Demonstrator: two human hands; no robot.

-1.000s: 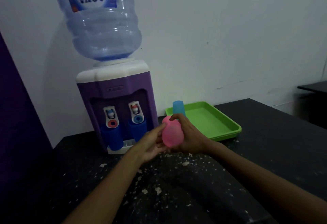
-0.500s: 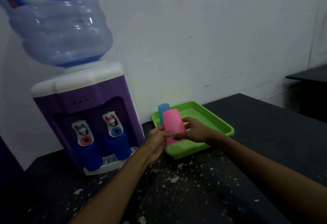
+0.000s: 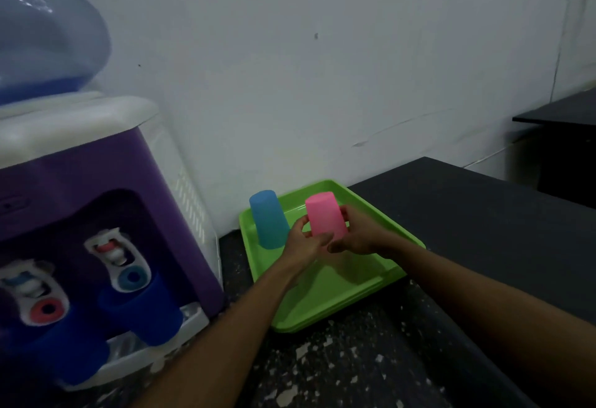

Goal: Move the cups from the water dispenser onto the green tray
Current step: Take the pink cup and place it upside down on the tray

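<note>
I hold a pink cup (image 3: 325,215) upside down over the green tray (image 3: 335,288). My left hand (image 3: 304,241) grips its lower left side and my right hand (image 3: 358,233) its right side. A light blue cup (image 3: 268,219) stands upside down at the tray's back left corner, just left of the pink one. Two dark blue cups (image 3: 154,311) (image 3: 69,349) stand on the drip tray of the purple water dispenser (image 3: 96,181), under its taps.
A big water bottle (image 3: 42,27) sits on top of the dispenser at the far left. The dark counter (image 3: 483,230), speckled with white chips near me, meets a white wall behind the tray. A second dark table (image 3: 561,110) stands at the far right.
Both hands have carried the pink cup to the right, from in front of the dispenser to above the tray beside the light blue cup. The camera has swung right too.
</note>
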